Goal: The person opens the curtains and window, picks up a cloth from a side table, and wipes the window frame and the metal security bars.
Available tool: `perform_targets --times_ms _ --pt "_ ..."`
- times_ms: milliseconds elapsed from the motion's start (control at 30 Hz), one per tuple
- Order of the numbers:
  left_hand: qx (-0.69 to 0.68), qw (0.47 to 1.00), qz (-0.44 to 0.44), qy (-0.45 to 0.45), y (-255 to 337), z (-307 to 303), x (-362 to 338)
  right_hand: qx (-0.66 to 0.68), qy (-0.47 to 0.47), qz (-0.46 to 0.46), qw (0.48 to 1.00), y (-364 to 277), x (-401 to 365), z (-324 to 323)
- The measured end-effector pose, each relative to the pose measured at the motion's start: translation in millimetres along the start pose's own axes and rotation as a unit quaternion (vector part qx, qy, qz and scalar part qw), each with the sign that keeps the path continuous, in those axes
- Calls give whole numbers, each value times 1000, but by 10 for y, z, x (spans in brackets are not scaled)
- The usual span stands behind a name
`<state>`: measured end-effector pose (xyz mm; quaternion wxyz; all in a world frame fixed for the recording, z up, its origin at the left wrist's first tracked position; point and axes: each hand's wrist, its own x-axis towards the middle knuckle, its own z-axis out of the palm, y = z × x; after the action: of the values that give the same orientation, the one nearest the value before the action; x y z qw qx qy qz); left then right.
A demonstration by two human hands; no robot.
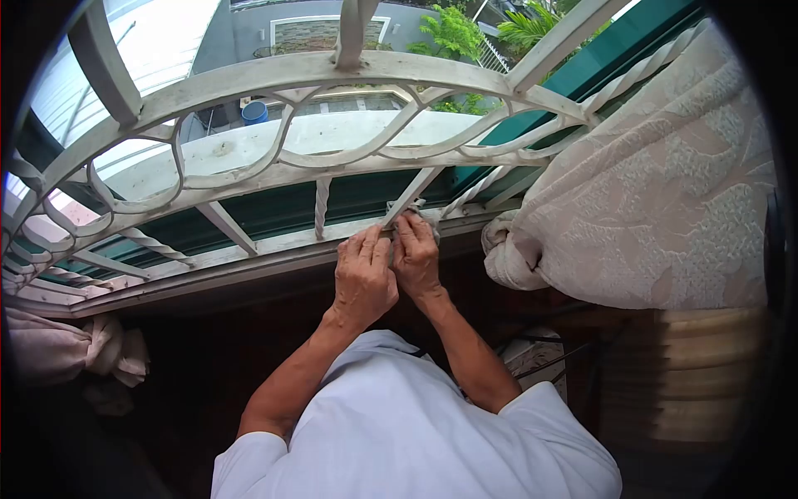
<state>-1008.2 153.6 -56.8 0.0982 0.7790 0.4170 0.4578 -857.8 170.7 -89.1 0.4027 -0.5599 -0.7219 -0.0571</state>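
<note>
A white metal window grille (pixel 287 170) spans the window in front of me. Both of my hands are close together at the foot of one of its slanting flat bars (pixel 413 195), by the bottom rail. My right hand (pixel 416 256) is closed on a crumpled greyish rag (pixel 427 214), which shows behind the fingers and around the bar. Just beside it, my left hand (pixel 363 273) has its fingers curled at the rail against the same bar. Whatever those left fingertips grip is hidden behind the hand.
A knotted, patterned pale curtain (pixel 648 183) hangs at the right, and another tied curtain (pixel 104 349) is at the left. Dark green window frame (pixel 274 212) lies behind the grille. Outside are a blue bucket (pixel 254 112), a wall and plants. Stacked yellowish slats (pixel 706 374) stand lower right.
</note>
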Motion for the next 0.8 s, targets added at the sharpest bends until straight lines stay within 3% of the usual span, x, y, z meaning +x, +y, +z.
perform_targets --times_ms 100,300,367,500,567,633,667,700,800 --pt "60 998 11 -16 -141 -82 -49 -63 -11 77 995 301 94 -211" --pt "75 993 -28 -87 -201 -115 -91 -53 44 27 997 40 -31 23" --pt "68 992 -37 -101 -214 -132 -76 -80 -19 109 991 240 57 -273" --pt "80 988 -26 -129 -239 -152 -43 -32 72 82 994 -17 -34 109" --pt "82 987 -16 -137 -210 -141 -76 -7 72 60 996 -138 -184 51" --pt "106 985 -13 -135 -213 -134 -50 43 61 132 988 -72 -228 -151" --pt "103 985 -16 -141 -215 -149 -46 59 100 186 976 -94 -214 -299" --pt "101 985 -16 -136 -227 -153 -25 57 101 181 977 41 -169 -425" --pt "108 982 -6 -154 -234 -170 -40 -37 162 225 960 406 -59 -508"
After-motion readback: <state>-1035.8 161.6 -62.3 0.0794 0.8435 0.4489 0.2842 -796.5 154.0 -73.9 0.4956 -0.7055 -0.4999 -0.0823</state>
